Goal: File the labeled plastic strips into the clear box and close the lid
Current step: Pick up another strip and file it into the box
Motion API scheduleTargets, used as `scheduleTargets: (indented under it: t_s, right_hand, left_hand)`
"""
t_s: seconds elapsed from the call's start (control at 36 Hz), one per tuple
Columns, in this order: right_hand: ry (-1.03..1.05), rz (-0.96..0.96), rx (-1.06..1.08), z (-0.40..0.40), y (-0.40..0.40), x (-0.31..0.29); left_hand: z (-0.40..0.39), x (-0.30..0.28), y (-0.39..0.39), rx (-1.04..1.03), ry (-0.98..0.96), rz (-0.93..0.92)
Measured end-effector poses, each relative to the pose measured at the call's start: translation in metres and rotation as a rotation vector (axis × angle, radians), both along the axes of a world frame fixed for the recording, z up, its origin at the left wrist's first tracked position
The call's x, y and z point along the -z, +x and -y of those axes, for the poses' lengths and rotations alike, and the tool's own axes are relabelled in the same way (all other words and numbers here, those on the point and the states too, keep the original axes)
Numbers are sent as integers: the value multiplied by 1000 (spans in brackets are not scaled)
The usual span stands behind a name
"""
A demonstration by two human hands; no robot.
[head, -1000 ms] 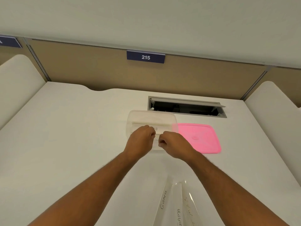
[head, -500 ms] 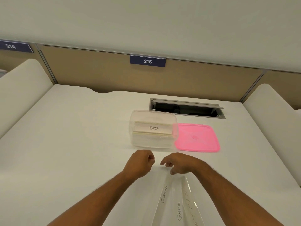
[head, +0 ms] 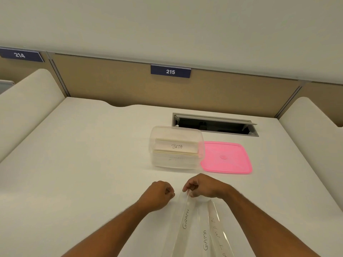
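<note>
The clear box (head: pixel 161 162) stands open on the white desk, with a strip marked BETA (head: pixel 176 146) upright inside it. Its pink lid (head: pixel 226 158) lies flat, touching the box's right side. Near the desk's front, three clear strips fan out: one marked GIRAFEE (head: pixel 185 219), one marked GAMA (head: pixel 204 238) and a third (head: pixel 217 229) further right. My right hand (head: pixel 202 186) pinches the far tip of the GIRAFEE strip. My left hand (head: pixel 157 193) is a loose fist just left of that tip, with nothing seen in it.
An open cable hatch (head: pixel 215 125) is sunk into the desk behind the box and lid. Padded dividers rise at the left (head: pixel 27 101) and right (head: pixel 311 115). A back panel carries a sign 215 (head: pixel 170 71).
Both hands left the box, where the BETA strip now stands, and came back toward me. My right hand has closed on the tip of the GIRAFEE strip.
</note>
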State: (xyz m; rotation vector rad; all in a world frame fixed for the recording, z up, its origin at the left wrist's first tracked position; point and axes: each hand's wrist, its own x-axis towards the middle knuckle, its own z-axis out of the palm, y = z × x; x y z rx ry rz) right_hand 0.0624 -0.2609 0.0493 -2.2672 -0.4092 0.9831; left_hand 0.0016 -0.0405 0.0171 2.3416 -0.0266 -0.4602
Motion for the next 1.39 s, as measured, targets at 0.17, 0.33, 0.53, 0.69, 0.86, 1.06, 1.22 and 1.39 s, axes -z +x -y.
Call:
scheduleTargets:
  t_s: [0.17, 0.33, 0.53, 0.69, 0.86, 1.06, 1.22, 1.39]
  right_hand:
    - [129, -56, 155, -4, 7, -24]
    - [184, -70, 314, -3, 22, -46]
    - [253, -99, 498, 6, 34, -78]
    - [319, -119, 628, 16, 42, -97]
    - [350, -96, 686, 20, 47, -106]
    - [202, 118, 572, 27, 52, -113]
    - [-73, 425, 289, 21, 57, -119]
    - [-189, 538, 103, 13, 60, -120]
  left_hand:
    - [-10, 1, 2, -19, -183, -132]
    - [-11, -7, 0, -44, -398, -249]
    - [-17, -24, 8, 92, -334, -160]
    - [-20, -41, 21, 188, -237, -73]
    - [-20, -66, 36, 202, -110, 21]
    - [-26, -94, 61, 191, -31, 117]
    - [-32, -113, 82, 224, 70, 201]
    - [-35, -124, 103, 273, 151, 267]
